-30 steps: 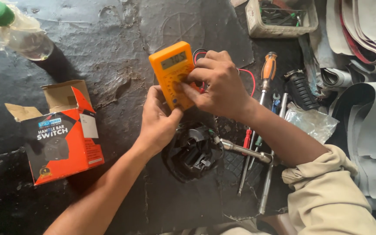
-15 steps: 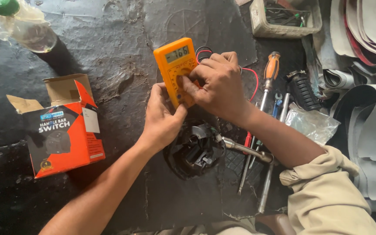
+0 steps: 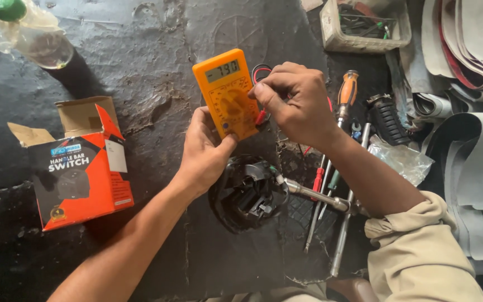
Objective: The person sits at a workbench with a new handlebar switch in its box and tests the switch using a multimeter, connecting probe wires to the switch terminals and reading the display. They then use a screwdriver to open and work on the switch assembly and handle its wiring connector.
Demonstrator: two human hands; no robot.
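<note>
Your left hand (image 3: 205, 151) still grips the orange multimeter (image 3: 227, 95) by its lower edge, your right hand (image 3: 294, 100) has come off the dial, now pinching the red lead (image 3: 261, 116) beside it, so the setting looks done

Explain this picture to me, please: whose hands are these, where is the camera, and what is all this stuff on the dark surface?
The camera sits on a person's head and looks down at their own two bare hands. The left hand props up an orange handheld meter with a small screen and a dial. The right hand pinches something at the meter's edge, by thin red and black wires. Below lies a black plastic part. To the left stands an open orange and black cardboard box, with a clear plastic bottle above it. To the right lie screwdrivers, a metal wrench and a tray of small items.
</note>
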